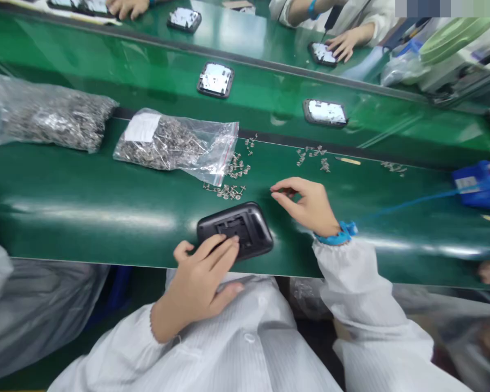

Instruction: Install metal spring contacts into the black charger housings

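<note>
Your left hand (200,280) lies, fingers released, on the black housing (259,231) near the worktop's (85,218) front edge. Your right hand (310,204) has converged fingers, grip indeterminable. The zip bag's (175,141) label (142,127) is illegible.

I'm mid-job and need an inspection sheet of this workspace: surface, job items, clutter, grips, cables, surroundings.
Surface: green bench top, glossy with light streaks.
Job items: black housing near the front edge; loose metal parts in small groups beyond it; two clear bags of metal parts to the left.
Clutter: thin yellowish stick; blue container at right.
Left grip: fingers resting on the housing.
Right grip: raised, finger and thumb pinched; contents unclear.
Cables: thin blue cord reaching the blue container; other end unclear.
Surroundings: co-workers' hands across the line.
</note>
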Demonstrator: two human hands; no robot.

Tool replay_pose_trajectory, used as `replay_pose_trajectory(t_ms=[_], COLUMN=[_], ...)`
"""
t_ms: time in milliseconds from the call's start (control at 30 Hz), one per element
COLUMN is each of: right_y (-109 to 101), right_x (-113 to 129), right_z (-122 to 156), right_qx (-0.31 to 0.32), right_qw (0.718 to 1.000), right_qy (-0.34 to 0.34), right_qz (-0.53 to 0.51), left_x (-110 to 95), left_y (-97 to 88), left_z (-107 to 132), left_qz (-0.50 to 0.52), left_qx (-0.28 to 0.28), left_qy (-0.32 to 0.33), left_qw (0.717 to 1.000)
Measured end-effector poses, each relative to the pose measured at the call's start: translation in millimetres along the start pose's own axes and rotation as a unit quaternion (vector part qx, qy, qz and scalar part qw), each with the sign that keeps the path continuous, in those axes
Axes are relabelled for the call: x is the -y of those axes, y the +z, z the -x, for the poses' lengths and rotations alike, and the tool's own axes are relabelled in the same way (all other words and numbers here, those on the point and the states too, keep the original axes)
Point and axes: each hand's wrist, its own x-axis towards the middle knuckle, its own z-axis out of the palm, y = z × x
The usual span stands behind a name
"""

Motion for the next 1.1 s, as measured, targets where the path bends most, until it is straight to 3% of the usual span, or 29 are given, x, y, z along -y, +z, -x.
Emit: replay_pose_trajectory(t_ms=[100,200,367,467,533,600,700,767,900,1100], right_y=[30,49,54,46,40,37,35,35,35,31], right_x=[-11,-16,-17,-12,-10,-10,-17,-22,-25,-16], right_z=[-22,-34,-31,-27,-25,-24,-21,-18,-15,-16], right_qx=[0.077,0.111,0.102,0.096,0.108,0.110,0.081,0.046,0.014,-0.001], right_qw=[0.994,0.988,0.988,0.985,0.981,0.978,0.970,0.956,0.920,0.884], right_qy=[-0.063,-0.106,-0.118,-0.132,-0.125,-0.098,-0.022,0.032,0.081,0.124], right_qz=[-0.040,-0.019,0.001,-0.052,-0.101,-0.147,-0.228,-0.287,-0.384,-0.452], left_x=[17,38,69,70,60,47,32,28,31,41], left_y=[-24.9,-43.6,-55.2,-43.3,-25.8,-3.9,26.9,41.3,53.8,49.6], left_z=[34,60,66,35,-2,-47,-105,-128,-136,-131], left_qz=[-0.073,-0.134,-0.170,-0.193,-0.162,-0.096,-0.060,-0.046,-0.046,0.002], left_qx=[0.001,-0.010,-0.081,-0.215,-0.250,-0.174,-0.068,-0.054,-0.109,-0.186], left_qy=[-0.063,-0.120,-0.193,-0.158,-0.064,-0.001,-0.017,-0.026,-0.044,-0.021], left_qw=[0.995,0.984,0.963,0.944,0.952,0.980,0.996,0.997,0.992,0.982])
